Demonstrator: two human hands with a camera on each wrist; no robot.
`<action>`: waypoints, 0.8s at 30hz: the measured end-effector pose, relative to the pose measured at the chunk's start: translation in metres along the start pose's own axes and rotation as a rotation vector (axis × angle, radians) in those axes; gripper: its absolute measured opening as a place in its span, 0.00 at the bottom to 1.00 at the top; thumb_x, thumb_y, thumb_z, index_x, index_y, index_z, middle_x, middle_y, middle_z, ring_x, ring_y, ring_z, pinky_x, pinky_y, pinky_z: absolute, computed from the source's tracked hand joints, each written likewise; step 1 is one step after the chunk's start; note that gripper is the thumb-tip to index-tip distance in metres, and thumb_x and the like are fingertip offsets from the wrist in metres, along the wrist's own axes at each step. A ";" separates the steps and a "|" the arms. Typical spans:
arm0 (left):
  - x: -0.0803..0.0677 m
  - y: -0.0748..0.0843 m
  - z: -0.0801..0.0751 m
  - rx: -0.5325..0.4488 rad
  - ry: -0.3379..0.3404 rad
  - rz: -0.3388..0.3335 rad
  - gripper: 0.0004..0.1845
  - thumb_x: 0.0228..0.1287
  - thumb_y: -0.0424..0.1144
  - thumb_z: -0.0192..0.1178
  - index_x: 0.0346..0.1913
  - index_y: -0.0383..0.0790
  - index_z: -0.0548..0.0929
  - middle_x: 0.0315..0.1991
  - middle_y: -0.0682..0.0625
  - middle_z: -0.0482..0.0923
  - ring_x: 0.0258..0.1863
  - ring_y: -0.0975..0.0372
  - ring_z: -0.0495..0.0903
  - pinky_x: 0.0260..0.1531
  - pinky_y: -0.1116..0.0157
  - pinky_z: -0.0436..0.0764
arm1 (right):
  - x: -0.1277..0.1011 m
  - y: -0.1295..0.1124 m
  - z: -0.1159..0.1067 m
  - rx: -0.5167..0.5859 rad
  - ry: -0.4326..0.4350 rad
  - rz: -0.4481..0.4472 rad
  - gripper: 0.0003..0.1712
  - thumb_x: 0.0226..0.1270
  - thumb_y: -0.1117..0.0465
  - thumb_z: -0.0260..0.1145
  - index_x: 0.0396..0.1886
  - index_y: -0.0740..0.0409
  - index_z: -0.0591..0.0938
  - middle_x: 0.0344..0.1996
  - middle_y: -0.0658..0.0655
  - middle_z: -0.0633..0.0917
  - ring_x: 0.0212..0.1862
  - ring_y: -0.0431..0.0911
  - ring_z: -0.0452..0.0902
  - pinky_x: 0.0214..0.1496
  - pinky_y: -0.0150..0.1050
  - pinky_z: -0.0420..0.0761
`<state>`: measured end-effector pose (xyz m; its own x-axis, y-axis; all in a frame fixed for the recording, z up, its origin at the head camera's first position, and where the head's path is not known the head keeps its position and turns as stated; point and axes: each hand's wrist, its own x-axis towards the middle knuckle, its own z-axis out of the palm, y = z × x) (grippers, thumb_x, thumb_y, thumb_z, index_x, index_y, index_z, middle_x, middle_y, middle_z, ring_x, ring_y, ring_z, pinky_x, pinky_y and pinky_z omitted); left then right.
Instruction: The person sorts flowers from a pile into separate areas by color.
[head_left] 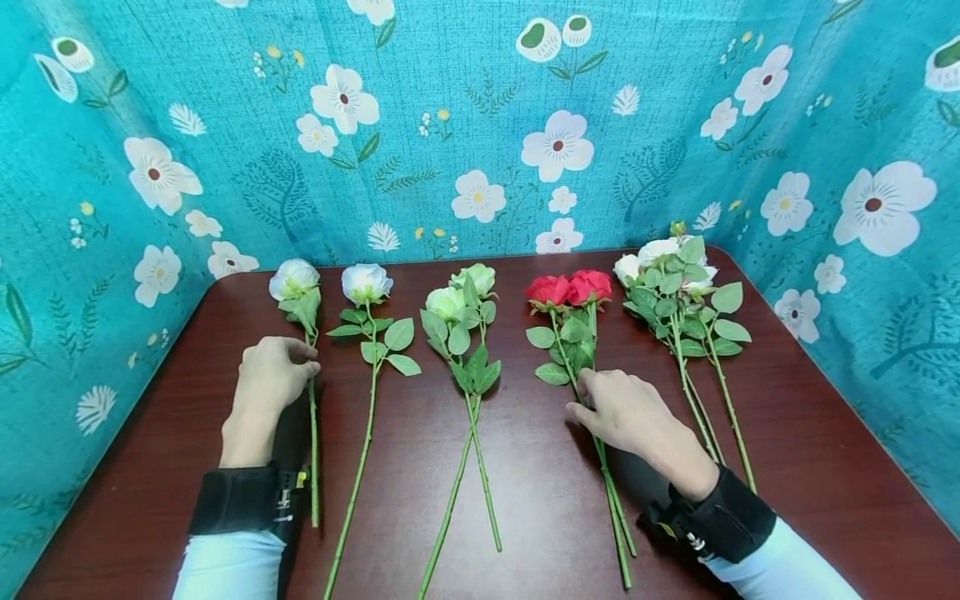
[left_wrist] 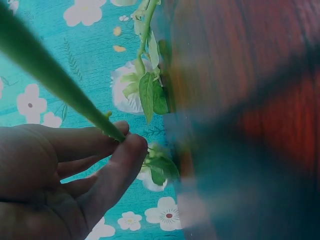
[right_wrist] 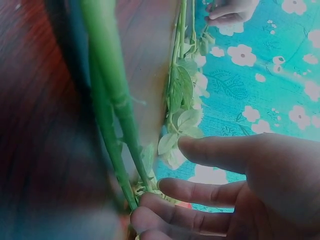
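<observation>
On the far left, my left hand [head_left: 270,379] pinches the green stem [left_wrist: 65,80] of a pale blue-white artificial rose [head_left: 294,281] between thumb and fingertips, below its leaves. My right hand [head_left: 630,412] is over the stems of two red roses [head_left: 588,286]. In the right wrist view, its thumb [right_wrist: 205,150] is spread apart from the other fingers, whose tips are right at the two stems [right_wrist: 107,65]. The lower fingers are partly cut off by that view's edge.
Between the hands lie another pale blue rose [head_left: 367,283] and two light green roses [head_left: 447,304] with crossed stems. A bunch of white roses [head_left: 663,258] lies at the right on the dark wooden table [head_left: 532,467]. A turquoise floral cloth [head_left: 435,100] hangs behind.
</observation>
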<state>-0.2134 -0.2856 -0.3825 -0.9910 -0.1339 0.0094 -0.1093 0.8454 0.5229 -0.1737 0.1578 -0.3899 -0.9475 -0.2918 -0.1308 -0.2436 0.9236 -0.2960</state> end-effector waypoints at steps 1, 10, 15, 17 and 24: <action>0.000 0.001 0.000 -0.005 0.013 0.004 0.14 0.70 0.32 0.65 0.53 0.26 0.85 0.49 0.29 0.82 0.41 0.39 0.80 0.31 0.50 0.80 | 0.000 0.000 0.000 -0.001 0.001 0.000 0.15 0.70 0.51 0.71 0.32 0.53 0.75 0.21 0.50 0.73 0.26 0.44 0.70 0.26 0.40 0.67; 0.001 0.006 -0.001 -0.051 0.044 -0.009 0.26 0.67 0.32 0.67 0.63 0.22 0.75 0.49 0.30 0.82 0.49 0.37 0.78 0.44 0.44 0.80 | -0.001 0.000 0.000 -0.007 -0.001 -0.004 0.13 0.70 0.52 0.72 0.36 0.54 0.78 0.23 0.49 0.75 0.27 0.43 0.73 0.28 0.41 0.71; 0.001 0.009 -0.002 -0.059 0.026 -0.029 0.30 0.67 0.33 0.67 0.67 0.20 0.71 0.50 0.30 0.82 0.50 0.39 0.80 0.50 0.43 0.79 | 0.000 0.000 -0.001 -0.007 0.000 -0.003 0.13 0.70 0.52 0.72 0.36 0.54 0.78 0.23 0.49 0.75 0.28 0.43 0.73 0.28 0.42 0.72; 0.000 0.011 -0.003 -0.077 0.026 -0.032 0.30 0.68 0.32 0.67 0.67 0.19 0.71 0.50 0.31 0.82 0.47 0.42 0.84 0.51 0.43 0.80 | 0.000 0.000 -0.001 -0.007 0.001 -0.003 0.13 0.70 0.52 0.72 0.37 0.54 0.79 0.23 0.49 0.76 0.28 0.43 0.74 0.28 0.42 0.73; -0.003 0.020 -0.005 -0.159 0.015 -0.023 0.28 0.68 0.31 0.67 0.65 0.20 0.73 0.46 0.35 0.80 0.36 0.51 0.89 0.36 0.56 0.87 | 0.000 -0.001 -0.001 -0.009 -0.003 0.000 0.13 0.70 0.52 0.71 0.36 0.54 0.79 0.22 0.49 0.75 0.27 0.43 0.73 0.27 0.41 0.71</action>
<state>-0.2126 -0.2705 -0.3680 -0.9869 -0.1613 0.0080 -0.1172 0.7494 0.6517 -0.1734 0.1574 -0.3882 -0.9470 -0.2925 -0.1331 -0.2455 0.9258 -0.2876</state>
